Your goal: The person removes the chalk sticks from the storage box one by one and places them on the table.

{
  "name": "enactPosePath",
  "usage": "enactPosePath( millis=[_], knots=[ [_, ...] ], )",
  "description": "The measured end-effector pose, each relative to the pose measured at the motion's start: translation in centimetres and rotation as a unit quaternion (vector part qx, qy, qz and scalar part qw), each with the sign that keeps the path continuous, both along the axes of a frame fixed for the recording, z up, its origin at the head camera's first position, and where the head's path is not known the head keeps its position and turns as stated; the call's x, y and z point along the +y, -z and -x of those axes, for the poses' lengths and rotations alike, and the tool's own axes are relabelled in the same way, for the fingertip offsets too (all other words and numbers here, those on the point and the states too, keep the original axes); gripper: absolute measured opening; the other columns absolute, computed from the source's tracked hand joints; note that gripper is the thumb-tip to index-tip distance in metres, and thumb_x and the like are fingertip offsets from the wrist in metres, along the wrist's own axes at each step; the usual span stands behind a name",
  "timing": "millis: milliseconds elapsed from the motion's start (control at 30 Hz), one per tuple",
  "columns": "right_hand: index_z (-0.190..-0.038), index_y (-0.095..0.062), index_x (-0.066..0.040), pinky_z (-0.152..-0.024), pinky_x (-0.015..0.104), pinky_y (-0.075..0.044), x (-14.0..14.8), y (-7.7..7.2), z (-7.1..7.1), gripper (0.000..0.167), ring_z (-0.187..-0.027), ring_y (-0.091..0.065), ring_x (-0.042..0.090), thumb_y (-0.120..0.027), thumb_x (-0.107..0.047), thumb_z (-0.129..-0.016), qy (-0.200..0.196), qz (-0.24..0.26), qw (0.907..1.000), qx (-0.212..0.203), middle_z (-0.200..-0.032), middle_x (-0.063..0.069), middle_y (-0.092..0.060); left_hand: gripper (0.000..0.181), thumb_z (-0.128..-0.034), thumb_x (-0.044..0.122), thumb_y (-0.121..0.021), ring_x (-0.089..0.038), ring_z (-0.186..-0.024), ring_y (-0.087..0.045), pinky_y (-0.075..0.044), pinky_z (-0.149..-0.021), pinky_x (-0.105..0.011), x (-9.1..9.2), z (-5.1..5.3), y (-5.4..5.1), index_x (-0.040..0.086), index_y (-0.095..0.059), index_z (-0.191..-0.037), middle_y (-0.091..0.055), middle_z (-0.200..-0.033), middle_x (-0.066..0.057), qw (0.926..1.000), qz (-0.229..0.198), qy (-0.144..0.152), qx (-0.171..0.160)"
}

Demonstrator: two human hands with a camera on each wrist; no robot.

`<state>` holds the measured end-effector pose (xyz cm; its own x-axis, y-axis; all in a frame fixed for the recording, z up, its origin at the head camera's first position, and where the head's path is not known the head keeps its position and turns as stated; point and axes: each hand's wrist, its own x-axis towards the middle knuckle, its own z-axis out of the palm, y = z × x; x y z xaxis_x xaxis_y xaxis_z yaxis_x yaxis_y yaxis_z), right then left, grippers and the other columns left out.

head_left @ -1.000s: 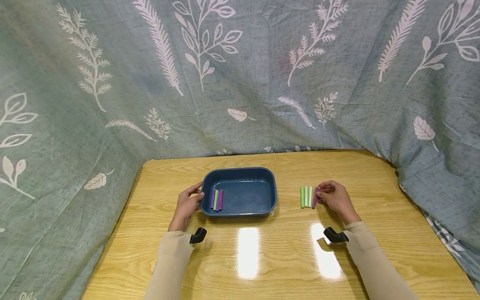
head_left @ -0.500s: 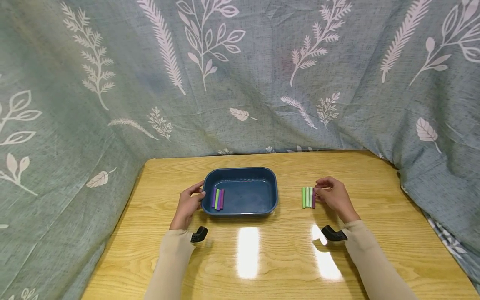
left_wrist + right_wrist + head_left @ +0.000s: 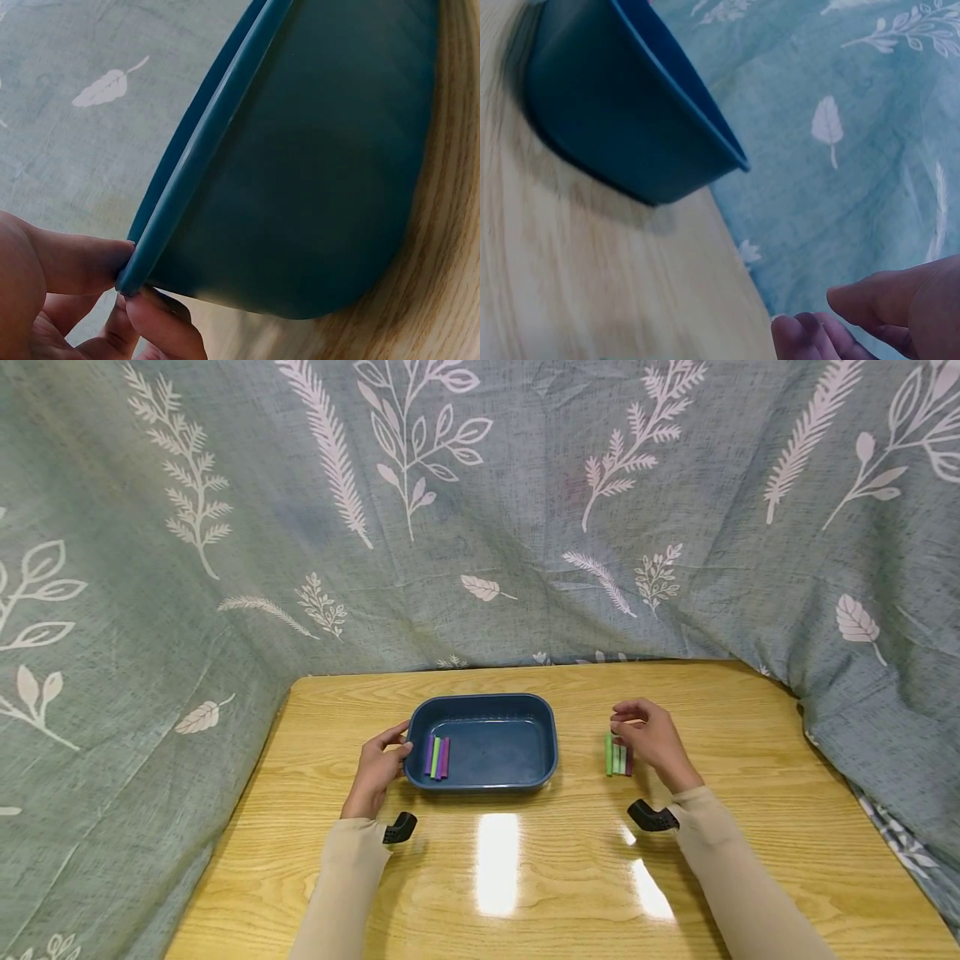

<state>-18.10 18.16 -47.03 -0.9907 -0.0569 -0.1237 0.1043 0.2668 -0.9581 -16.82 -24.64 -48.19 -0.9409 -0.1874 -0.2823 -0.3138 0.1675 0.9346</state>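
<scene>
The right hand is shifting left over four sticks, thumb and fingers parted. They are lying toward the far edge of the table; the left hand is pinching the tray's left rim.

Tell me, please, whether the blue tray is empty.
Not empty: purple and green sticks lie inside the blue tray, near its left end.
</scene>
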Motion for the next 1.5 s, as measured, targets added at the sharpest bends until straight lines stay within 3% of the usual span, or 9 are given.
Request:
enactPosePath(
  millis=[200,600,867,1200,1500],
  knots=[
    [-0.138,-0.053,0.013,-0.092,0.043,-0.062,-1.3,-0.7,0.5,0.034,-0.107,-0.067,0.036,-0.059,0.0,-0.106,-0.008,0.011,0.9998,0.011,-0.128,0.03,-0.058,0.047,-0.1064,0.003,-0.058,-0.013,-0.077,-0.056,-0.051,-0.06,-0.021,-0.1,0.1,0.2,0.006,-0.056,-0.153,-0.049,-0.116,-0.009,1.0,0.003,-0.002,0.0],
    [-0.135,-0.057,0.011,-0.095,0.049,-0.06,-4.4,-1.5,1.4,0.031,-0.093,-0.068,0.017,-0.059,0.005,-0.105,-0.025,0.024,0.9992,0.022,-0.123,0.026,-0.06,0.047,-0.1068,0.002,-0.058,-0.014,-0.081,-0.058,-0.051,-0.061,-0.021,0.0,0.0,0.2,0.007,-0.056,-0.154,-0.048,-0.118,-0.01,1.0,0.006,-0.005,-0.002],
    [-0.134,-0.059,0.01,-0.09,0.043,-0.062,-6.4,-1.6,2.0,0.03,-0.105,-0.069,0.041,-0.061,0.006,-0.104,-0.032,0.031,0.9987,0.024,-0.121,0.026,-0.061,0.047,-0.1067,0.002,-0.057,-0.014,-0.08,-0.057,-0.051,-0.06,-0.021,0.1,0.1,0.1,0.007,-0.056,-0.154,-0.049,-0.118,-0.01,1.0,0.007,-0.004,-0.003],
    [-0.135,-0.058,0.012,-0.089,0.044,-0.062,-9.0,-2.1,2.4,0.032,-0.108,-0.066,0.048,-0.061,0.005,-0.104,-0.053,0.049,0.9973,0.01,-0.12,0.025,-0.061,0.047,-0.1064,0.001,-0.057,-0.013,-0.079,-0.057,-0.05,-0.06,-0.02,0.0,0.2,0.3,0.007,-0.056,-0.153,-0.048,-0.118,-0.01,0.9999,0.009,-0.007,-0.006],
    [-0.131,-0.061,0.008,-0.093,0.054,-0.06,-11.6,-2.3,2.2,0.027,-0.108,-0.065,0.049,-0.06,0.006,-0.104,-0.078,0.048,0.9956,0.018,-0.119,0.025,-0.062,0.047,-0.1067,0.002,-0.058,-0.013,-0.08,-0.057,-0.051,-0.061,-0.021,0.1,0.1,0.1,0.008,-0.057,-0.153,-0.048,-0.12,-0.011,0.9999,0.007,-0.007,-0.005]
  ],
)
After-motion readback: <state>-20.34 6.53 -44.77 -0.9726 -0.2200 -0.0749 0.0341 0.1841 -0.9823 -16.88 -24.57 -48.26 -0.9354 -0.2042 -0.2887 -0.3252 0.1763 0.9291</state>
